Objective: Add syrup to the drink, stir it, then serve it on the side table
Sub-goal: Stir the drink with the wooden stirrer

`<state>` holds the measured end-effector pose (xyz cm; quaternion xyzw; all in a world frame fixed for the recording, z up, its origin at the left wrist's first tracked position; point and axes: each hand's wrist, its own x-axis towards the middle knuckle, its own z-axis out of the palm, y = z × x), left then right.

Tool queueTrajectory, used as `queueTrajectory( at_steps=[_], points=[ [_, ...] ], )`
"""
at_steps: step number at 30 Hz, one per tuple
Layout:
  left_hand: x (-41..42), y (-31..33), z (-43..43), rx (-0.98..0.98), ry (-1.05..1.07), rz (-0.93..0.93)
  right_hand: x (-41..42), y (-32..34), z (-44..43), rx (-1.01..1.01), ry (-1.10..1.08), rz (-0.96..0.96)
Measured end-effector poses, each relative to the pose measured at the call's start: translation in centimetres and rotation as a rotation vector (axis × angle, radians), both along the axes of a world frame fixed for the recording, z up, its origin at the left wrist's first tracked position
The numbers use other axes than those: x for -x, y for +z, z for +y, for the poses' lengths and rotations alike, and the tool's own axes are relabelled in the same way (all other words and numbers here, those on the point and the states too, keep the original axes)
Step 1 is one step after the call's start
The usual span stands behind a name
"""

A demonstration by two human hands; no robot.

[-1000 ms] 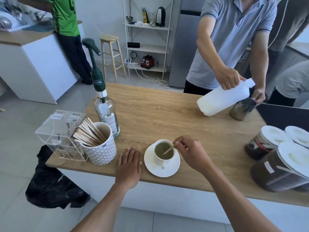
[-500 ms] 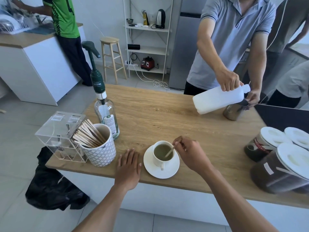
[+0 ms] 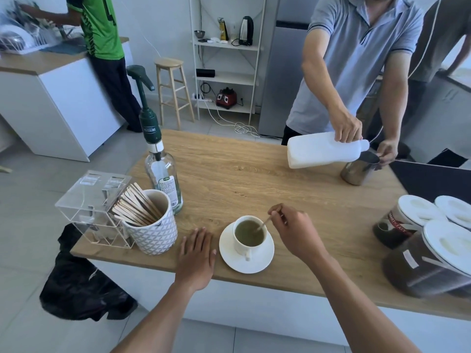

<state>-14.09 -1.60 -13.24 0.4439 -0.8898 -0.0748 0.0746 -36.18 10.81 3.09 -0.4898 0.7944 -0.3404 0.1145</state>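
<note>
Cup (image 3: pixel 249 234) on saucer (image 3: pixel 265 258) — syrup bottle (image 3: pixel 163 174) behind, stick holder (image 3: pixel 153 225) left

I stand in a kitchen: a dish rack (image 3: pixel 17 40) at ten o'clock, a kettle (image 3: pixel 246 30) on shelves at twelve, coffee jars (image 3: pixel 405 222) on my wooden tabletop (image 3: pixel 254 174) at three.

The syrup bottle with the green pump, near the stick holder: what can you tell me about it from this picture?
The syrup bottle is clear glass and stands upright on the wooden counter, just behind the white patterned cup of wooden sticks. A dark green pump sits on its neck, with a tall stem, a spout head at the top and white lettering on its collar. A pale dip tube shows inside. A white and green label with a barcode is on its side. It looks nearly empty. No hand touches it.
</note>
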Motion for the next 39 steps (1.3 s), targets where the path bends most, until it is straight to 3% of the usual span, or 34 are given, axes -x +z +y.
queueTrajectory(
  at_steps=[4,9,13,18,24,28,35,39],
  points=[
    [0.1,0.0,0.1,0.001,-0.003,-0.005,-1.0,0.3,-0.2,-0.016,0.102,-0.054],
    [0.0,-0.2,0.0,0.003,-0.001,-0.007,-0.5,0.3,-0.3,-0.015,0.008,0.057],
    [0.0,-0.3,0.0,0.006,-0.003,-0.019,-1.3,0.6,-0.6,-0.018,0.081,-0.035],
    [0.0,-0.4,-0.1,0.003,0.000,-0.018,-0.7,0.5,-0.3,-0.032,0.009,0.057],
    [0.0,-0.4,0.0,-0.006,-0.002,-0.013,-1.5,0.5,-0.4,-0.067,0.089,-0.042],
    [0.0,-0.2,0.0,0.001,-0.004,0.000,-1.0,0.6,-0.2,-0.062,0.008,0.035],
    [0.0,-0.2,0.0,-0.002,-0.005,-0.001,-1.8,0.9,-0.8,-0.082,0.095,-0.002],
    [-0.1,-0.2,0.0,0.003,-0.007,0.004,-1.1,1.2,-0.5,-0.108,0.010,0.111]
  ],
)
